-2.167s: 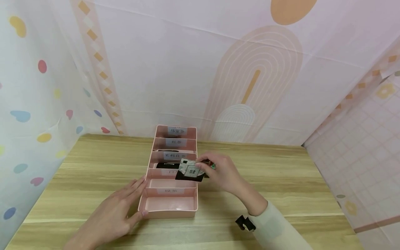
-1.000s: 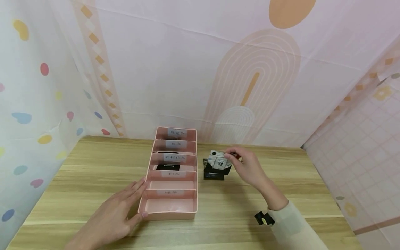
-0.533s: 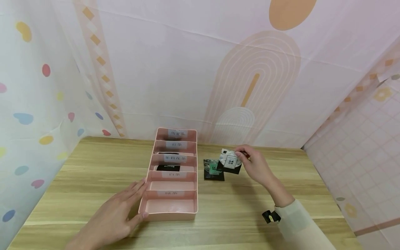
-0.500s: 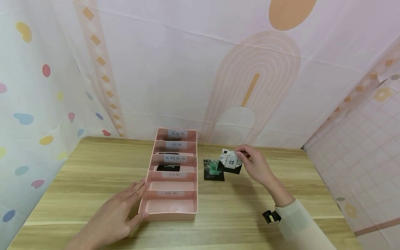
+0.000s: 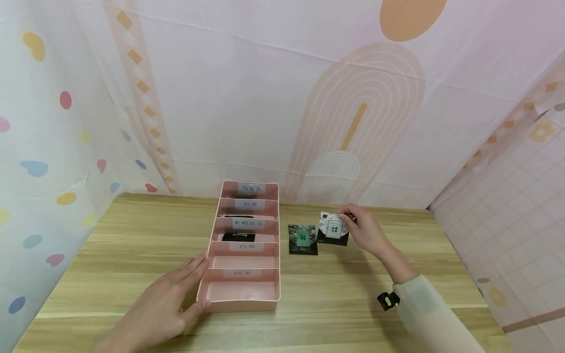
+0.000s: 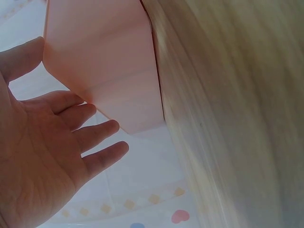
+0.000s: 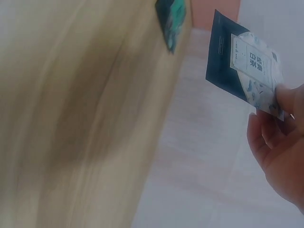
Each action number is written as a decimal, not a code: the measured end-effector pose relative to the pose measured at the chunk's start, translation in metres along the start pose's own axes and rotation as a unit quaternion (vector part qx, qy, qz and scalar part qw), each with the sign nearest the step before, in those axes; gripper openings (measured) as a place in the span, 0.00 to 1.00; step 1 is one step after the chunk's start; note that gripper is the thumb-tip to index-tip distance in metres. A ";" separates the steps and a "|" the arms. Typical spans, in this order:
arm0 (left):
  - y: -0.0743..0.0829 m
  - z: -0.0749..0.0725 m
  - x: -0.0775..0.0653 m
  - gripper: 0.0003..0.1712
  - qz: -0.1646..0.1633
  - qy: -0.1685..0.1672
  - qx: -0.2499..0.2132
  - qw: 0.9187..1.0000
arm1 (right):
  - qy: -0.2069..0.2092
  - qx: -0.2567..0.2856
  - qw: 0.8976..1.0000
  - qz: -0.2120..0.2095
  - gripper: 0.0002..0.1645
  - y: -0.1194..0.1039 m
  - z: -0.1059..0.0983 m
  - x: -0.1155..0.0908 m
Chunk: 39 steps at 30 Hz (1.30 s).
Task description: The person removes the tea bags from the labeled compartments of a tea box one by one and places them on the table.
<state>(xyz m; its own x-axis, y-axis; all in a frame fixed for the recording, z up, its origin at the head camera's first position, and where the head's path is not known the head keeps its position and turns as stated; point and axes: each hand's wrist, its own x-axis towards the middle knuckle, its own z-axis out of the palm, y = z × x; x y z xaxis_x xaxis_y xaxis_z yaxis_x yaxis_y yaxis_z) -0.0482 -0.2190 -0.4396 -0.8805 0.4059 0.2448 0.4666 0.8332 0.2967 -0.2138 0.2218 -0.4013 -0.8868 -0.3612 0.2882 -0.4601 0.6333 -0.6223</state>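
My right hand (image 5: 363,229) pinches the top corner of a white-and-black tea bag sachet (image 5: 333,229) between thumb and fingers. In the right wrist view the sachet (image 7: 249,61) is raised over the table, its printed label facing the camera. A green-labelled black tea sachet (image 5: 303,240) lies on the table just left of it. My left hand (image 5: 161,299) rests with relaxed fingers against the left side of a pink divided box (image 5: 238,305). Its fingertips touch the box's rim in the left wrist view, palm (image 6: 40,156) turned to the camera.
The box has several labelled compartments in a row. A black sachet (image 5: 238,237) lies in the middle one, and dark things show in the two behind it. The wood-grain table (image 5: 318,318) ends at a patterned curtain (image 5: 247,98) at the back.
My right hand has carried the white-and-black sachet from over the box to the right, past the green-labelled sachet, which is now fully uncovered. The left hand has stayed at the box.
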 end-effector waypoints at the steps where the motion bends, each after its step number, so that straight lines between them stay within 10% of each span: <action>1: 0.000 0.000 0.000 0.45 0.000 0.000 0.001 1.000 | 0.000 -0.004 1.000 -0.001 0.05 0.002 0.000 0.000; 16: 0.000 0.000 0.000 0.46 -0.001 -0.006 0.001 1.000 | -0.037 -0.014 0.999 -0.006 0.05 0.032 0.012 0.010; 39: 0.001 -0.001 -0.001 0.45 -0.002 -0.001 0.004 1.000 | -0.082 -0.019 0.992 0.095 0.05 0.064 0.028 0.019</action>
<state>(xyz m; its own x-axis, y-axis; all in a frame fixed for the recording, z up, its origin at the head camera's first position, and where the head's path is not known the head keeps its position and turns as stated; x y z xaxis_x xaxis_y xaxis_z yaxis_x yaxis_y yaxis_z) -0.0464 -0.2191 -0.4386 -0.8824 0.4041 0.2410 0.4629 0.8373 0.2910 -0.2593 0.2366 -0.4559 -0.9402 -0.3377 0.0448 -0.2900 0.7246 -0.6252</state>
